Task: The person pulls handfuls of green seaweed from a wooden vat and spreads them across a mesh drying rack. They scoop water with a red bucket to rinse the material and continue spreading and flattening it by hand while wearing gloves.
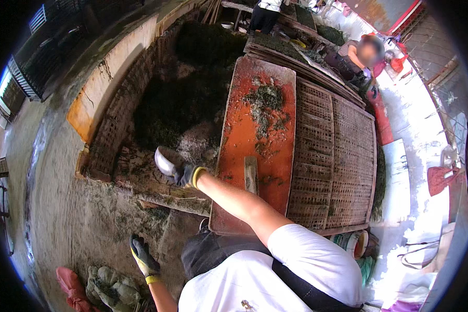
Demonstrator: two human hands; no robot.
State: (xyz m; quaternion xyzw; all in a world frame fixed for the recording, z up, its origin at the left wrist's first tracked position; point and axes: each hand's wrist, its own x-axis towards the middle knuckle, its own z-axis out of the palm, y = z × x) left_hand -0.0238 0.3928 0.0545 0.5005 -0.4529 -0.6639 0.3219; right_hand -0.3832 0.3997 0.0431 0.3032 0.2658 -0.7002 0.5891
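Observation:
My right hand (185, 175), in a dark glove with a yellow cuff, grips a metal scoop or bowl (165, 162) and reaches over the near edge of a walled bin. Inside this bin lies a dark heap (187, 97) of loose, plant-like material. Beside my right forearm is an orange board (234, 144) carrying a small grey-green pile (267, 101) and a wooden block (251, 174). My left hand (144, 257), gloved the same way, hangs over the concrete floor with nothing in it, its fingers apart from the thumb.
A lattice tray (333, 156) lies right of the board, with stacked boards (304, 70) beyond. The bin's low wall (101, 85) runs along the left. Sacks (111, 286) lie at lower left, and buckets (355, 243) stand beneath the tray. Two people (353, 54) (267, 15) are farther off.

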